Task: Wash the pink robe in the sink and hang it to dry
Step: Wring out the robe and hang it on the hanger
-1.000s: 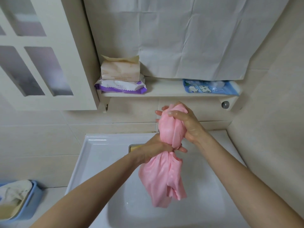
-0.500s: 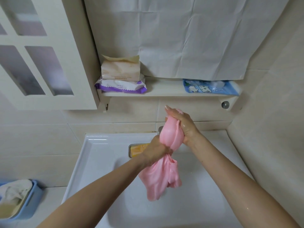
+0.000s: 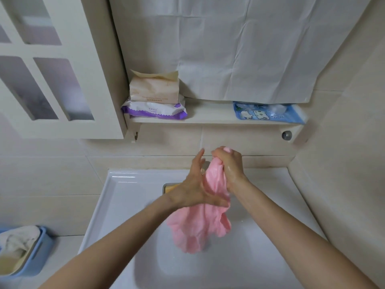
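The pink robe (image 3: 200, 230) hangs above the white, glossy sink (image 3: 125, 195), a wet and wrinkled bundle, twisted into a thick rope at the top. My right hand (image 3: 230, 165) closes tightly around its upper end. My left hand (image 3: 193, 188) is open, the fingers straight and pointing up, the thumb lying across the soft cloth.

No wording can be read: the small print on the beige tissue pack (image 3: 154, 88), the purple wipes pack (image 3: 154, 110) beneath it and the blue pack (image 3: 266, 114) at the shelf's (image 3: 208, 117) right end is blurred.
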### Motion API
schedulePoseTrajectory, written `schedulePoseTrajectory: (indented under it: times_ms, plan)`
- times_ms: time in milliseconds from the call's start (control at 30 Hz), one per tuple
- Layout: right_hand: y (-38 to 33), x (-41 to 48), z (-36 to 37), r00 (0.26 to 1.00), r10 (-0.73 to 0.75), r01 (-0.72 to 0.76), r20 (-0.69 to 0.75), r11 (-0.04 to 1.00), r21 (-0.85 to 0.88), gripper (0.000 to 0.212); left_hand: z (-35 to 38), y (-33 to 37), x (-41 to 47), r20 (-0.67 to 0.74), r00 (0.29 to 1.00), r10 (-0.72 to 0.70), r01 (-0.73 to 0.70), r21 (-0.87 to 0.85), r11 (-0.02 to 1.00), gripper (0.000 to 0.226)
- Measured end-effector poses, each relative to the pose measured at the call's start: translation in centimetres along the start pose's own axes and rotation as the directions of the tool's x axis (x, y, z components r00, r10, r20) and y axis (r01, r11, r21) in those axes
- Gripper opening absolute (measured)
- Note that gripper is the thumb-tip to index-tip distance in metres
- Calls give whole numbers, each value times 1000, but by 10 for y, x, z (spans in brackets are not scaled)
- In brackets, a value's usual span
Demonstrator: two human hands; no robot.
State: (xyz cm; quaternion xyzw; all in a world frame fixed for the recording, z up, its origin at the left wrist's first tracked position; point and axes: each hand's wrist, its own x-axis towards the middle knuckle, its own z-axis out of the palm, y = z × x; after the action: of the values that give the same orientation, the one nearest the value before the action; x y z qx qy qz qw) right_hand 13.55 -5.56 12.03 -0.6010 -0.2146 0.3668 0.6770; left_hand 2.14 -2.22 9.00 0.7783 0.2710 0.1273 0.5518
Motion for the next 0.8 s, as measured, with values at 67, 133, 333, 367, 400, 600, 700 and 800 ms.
schedulePoseTrajectory:
  times_ms: [67, 133, 333, 367, 400, 600, 700, 800]
  plan:
    - [7, -4, 6, 998, 37, -39, 41, 999, 29, 26, 6, 4, 6, -78, 993, 85, -73, 148, 986, 150]
    - [9, -6, 10, 996, 64, -67, 59, 997, 46, 24, 16, 8, 8, -179, 980, 81, -41, 221, 975, 146]
    - [6, -2, 9, 994, 58, -61, 91, 998, 28, 41, 21, -7, 21, -282, 959, -17, 16, -5, 1000, 93]
    - [7, -1, 8, 993, 53, -61, 108, 995, 73, 41, 18, -10, 24, -256, 967, -14, 5, -36, 999, 69]
    - [7, -1, 7, 989, 38, -55, 140, 991, 121, 39, 16, -10, 25, -219, 975, -26, 15, -48, 999, 47]
    - [6, 2, 3, 938, -86, 39, 335, 989, 144, 10, 10, 3, 20, -75, 994, -81, 70, -131, 989, 19]
    - [-5, -1, 7, 954, -218, 239, 204, 967, -83, 53, 16, 17, 21, -255, 967, 19, -3, 66, 998, 17]
    - [-5, -17, 19, 853, -512, 507, 98, 771, -385, 71, 21, 23, 19, -413, 899, 144, -58, 214, 975, 27]
